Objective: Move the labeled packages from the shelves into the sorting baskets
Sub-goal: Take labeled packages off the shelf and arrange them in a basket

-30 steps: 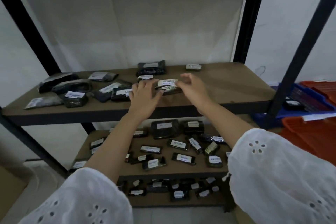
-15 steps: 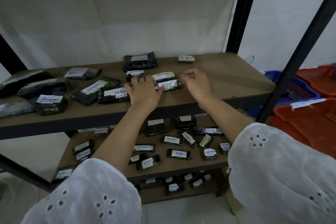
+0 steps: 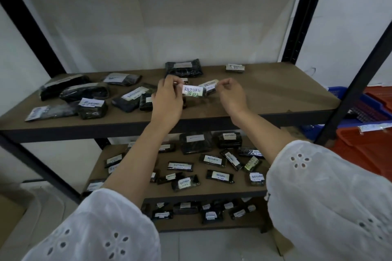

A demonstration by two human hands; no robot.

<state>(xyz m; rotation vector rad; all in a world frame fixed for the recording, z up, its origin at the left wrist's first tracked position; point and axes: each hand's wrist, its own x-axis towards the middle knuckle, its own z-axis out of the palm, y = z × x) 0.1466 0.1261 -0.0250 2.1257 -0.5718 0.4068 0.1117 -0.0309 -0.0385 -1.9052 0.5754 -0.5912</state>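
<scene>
Labeled dark packages (image 3: 127, 99) lie scattered on the brown shelves (image 3: 275, 93).

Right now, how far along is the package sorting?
Done: cannot tell; the blue basket and orange basket are mostly out of view. In hand: the left hand holds a RETURN package, the right hand pinches a second package. Left: many more lie on the top shelf, middle shelf and bottom shelf.

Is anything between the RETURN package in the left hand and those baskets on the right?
Partly. The RETURN package, pinched by the left hand, sits above the top shelf. The right hand and the shelf's black front post lie between it and the blue basket and orange basket; lifting it forward should clear both.
</scene>
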